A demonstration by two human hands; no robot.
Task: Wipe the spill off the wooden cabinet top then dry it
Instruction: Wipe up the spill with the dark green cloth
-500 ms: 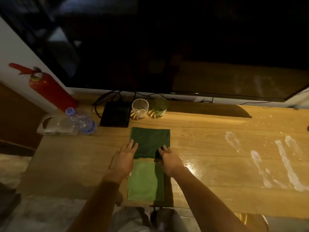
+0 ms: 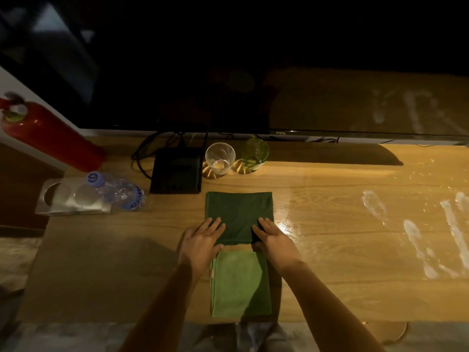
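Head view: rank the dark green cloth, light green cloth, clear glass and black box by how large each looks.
1. Dark green cloth and light green cloth: look alike, and hands cover part, so unranked.
2. Black box.
3. Clear glass, though it sits farther back.

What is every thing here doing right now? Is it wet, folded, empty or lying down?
Dark green cloth: folded, flat, both hands on it.
Light green cloth: folded, flat.
White spill streaks: unwiped.
Clear glass: upright, empty.
Green glass: upright.
Plastic water bottle: lying down.

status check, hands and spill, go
Left hand and right hand flat on dark green cloth, nothing gripped. White spill untouched, far right. Path clear.
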